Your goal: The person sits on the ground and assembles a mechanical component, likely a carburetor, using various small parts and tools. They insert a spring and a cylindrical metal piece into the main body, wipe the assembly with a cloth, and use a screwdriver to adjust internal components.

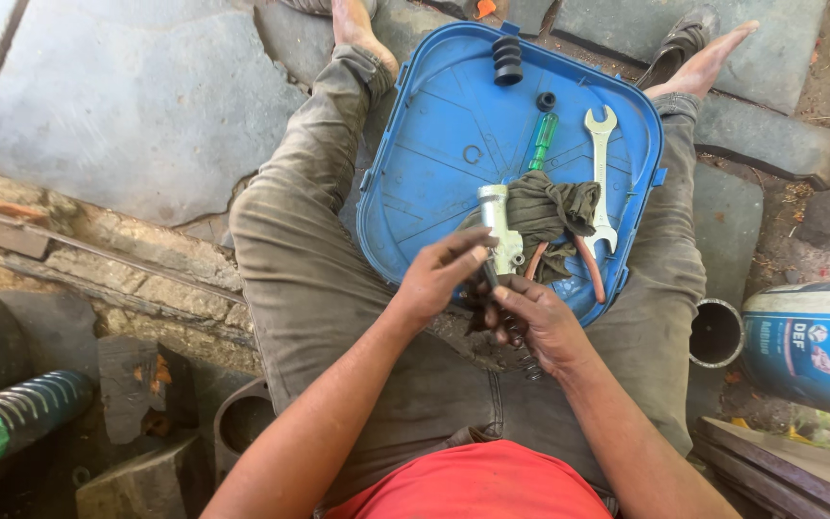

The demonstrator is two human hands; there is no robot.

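Left hand (439, 274) pinches and right hand (530, 322) grips 1 short silver metal cylinder (499, 226): judged rigid, heavy, greasy-slick; best held around body, above blue plastic tray (434, 144).

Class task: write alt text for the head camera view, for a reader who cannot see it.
Both hands, left hand and right hand, hold a small dark part over the person's lap. Beyond lies a blue plastic lid carrying a metal cylinder, rag, spanner and green-handled screwdriver.

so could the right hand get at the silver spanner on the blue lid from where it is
Probably yes: the spanner lies uncovered on the blue lid, just beyond the right hand, though that hand is holding small dark parts.
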